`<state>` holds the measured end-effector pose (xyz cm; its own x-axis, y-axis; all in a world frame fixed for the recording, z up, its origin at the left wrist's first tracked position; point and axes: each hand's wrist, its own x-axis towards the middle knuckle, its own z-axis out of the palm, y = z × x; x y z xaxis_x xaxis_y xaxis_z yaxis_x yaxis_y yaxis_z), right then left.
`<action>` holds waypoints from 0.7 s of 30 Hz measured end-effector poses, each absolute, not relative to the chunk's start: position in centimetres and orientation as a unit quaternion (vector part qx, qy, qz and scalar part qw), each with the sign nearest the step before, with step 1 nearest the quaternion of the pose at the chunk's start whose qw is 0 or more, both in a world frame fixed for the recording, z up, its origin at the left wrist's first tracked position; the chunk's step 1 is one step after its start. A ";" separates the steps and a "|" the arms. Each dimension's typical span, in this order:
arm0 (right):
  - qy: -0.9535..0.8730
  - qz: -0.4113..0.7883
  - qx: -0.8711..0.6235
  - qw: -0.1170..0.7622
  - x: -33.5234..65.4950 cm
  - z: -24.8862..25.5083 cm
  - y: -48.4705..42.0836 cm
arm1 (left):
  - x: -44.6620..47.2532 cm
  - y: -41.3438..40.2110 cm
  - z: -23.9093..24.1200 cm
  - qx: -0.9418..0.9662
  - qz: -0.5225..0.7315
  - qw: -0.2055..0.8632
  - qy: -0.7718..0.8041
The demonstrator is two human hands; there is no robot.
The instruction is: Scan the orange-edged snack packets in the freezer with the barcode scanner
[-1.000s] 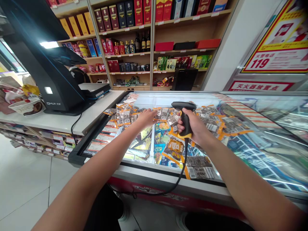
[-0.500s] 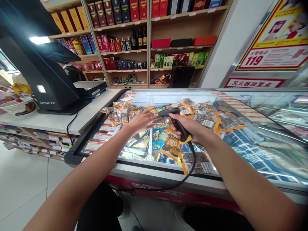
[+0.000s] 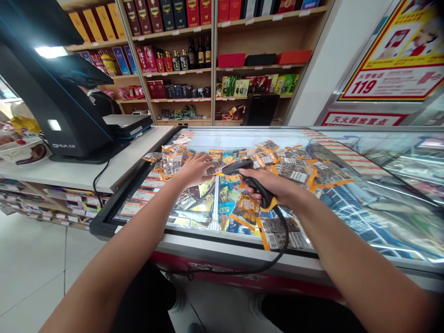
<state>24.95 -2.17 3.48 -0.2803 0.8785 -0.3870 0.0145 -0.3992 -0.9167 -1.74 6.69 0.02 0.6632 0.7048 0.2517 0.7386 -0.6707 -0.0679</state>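
Observation:
My right hand (image 3: 263, 184) is wrapped around a black and yellow barcode scanner (image 3: 248, 171), its head pointing left. A black cable (image 3: 285, 238) hangs from the scanner's handle. My left hand (image 3: 194, 170) is curled over the packets on the glass, just left of the scanner head. A small snack packet (image 3: 215, 167) with orange edges sits between its thumb and fingers. Several more orange-edged packets (image 3: 293, 169) are strewn over the freezer's glass top (image 3: 204, 134), many with barcodes facing up. One packet (image 3: 247, 208) lies front side up below the scanner.
A white counter (image 3: 83, 173) on the left carries a black checkout terminal (image 3: 69, 106) and a scale (image 3: 126, 125). Shelves (image 3: 183, 32) of boxes and bottles stand behind the freezer. Coloured packages show through the glass. Price labels (image 3: 138, 194) lie at its left side.
My left hand has moved left, its fingers going from stretched flat to curled around a packet. The scanner has shifted slightly left and down in my right hand.

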 end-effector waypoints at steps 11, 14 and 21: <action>-0.457 0.661 -0.493 0.334 24.9 3.7 -2.2 | -1.5 6.3 0.3 -0.908 -0.099 0.074 -0.401; -0.458 0.657 -0.495 0.338 24.8 3.9 -2.4 | -1.5 6.2 0.4 -0.906 -0.094 0.086 -0.403; -0.428 0.623 -0.492 0.433 24.8 4.1 -2.1 | -1.7 5.5 1.5 -0.809 -0.086 0.165 -0.557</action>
